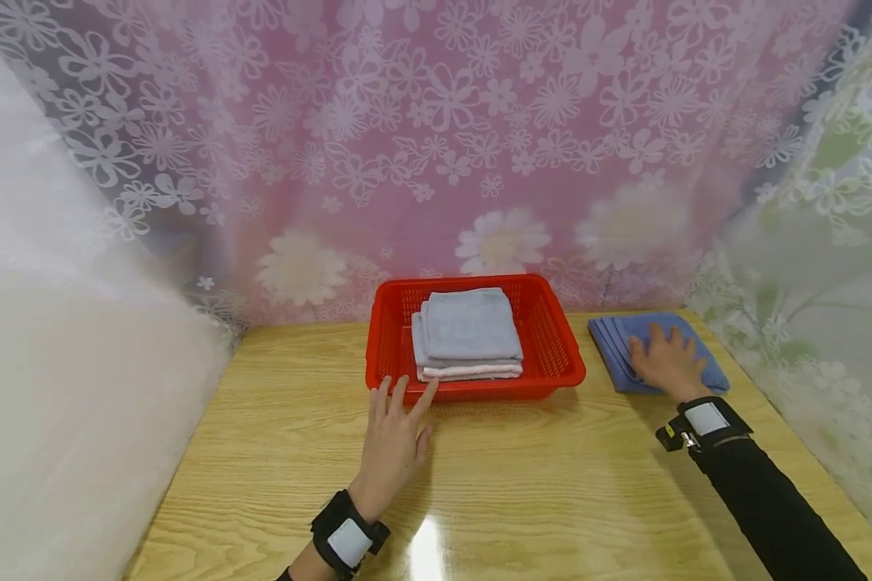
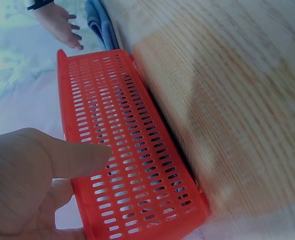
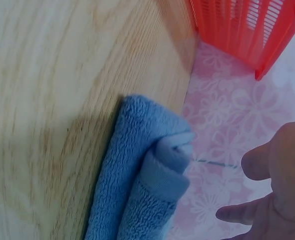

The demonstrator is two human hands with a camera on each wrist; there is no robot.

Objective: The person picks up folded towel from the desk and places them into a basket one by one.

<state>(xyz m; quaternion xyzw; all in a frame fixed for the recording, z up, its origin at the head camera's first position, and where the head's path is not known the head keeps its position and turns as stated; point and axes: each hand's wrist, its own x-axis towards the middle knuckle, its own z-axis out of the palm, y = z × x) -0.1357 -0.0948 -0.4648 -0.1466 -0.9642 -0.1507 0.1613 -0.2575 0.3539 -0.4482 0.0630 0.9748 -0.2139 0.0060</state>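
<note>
A red plastic basket (image 1: 559, 355) with slotted walls stands at the back of the table. Inside it lies a stack of folded towels, with a grey-blue towel (image 1: 472, 323) on top and a pinkish-white towel (image 1: 472, 372) lower down. My left hand (image 1: 394, 452) is at the basket's front left rim, fingers spread; in the left wrist view the thumb (image 2: 82, 160) lies in front of the slotted wall. To the right, a folded blue towel (image 3: 137, 170) lies on the table. Over it is my right hand (image 1: 668, 363), fingers spread; whether they touch it I cannot tell.
The wooden table (image 1: 276, 452) runs up to a pink flowered curtain (image 1: 421, 161) behind the basket. White sheeting (image 1: 65, 363) hangs on the left, and a pale leaf-patterned curtain (image 1: 828, 323) borders the right edge.
</note>
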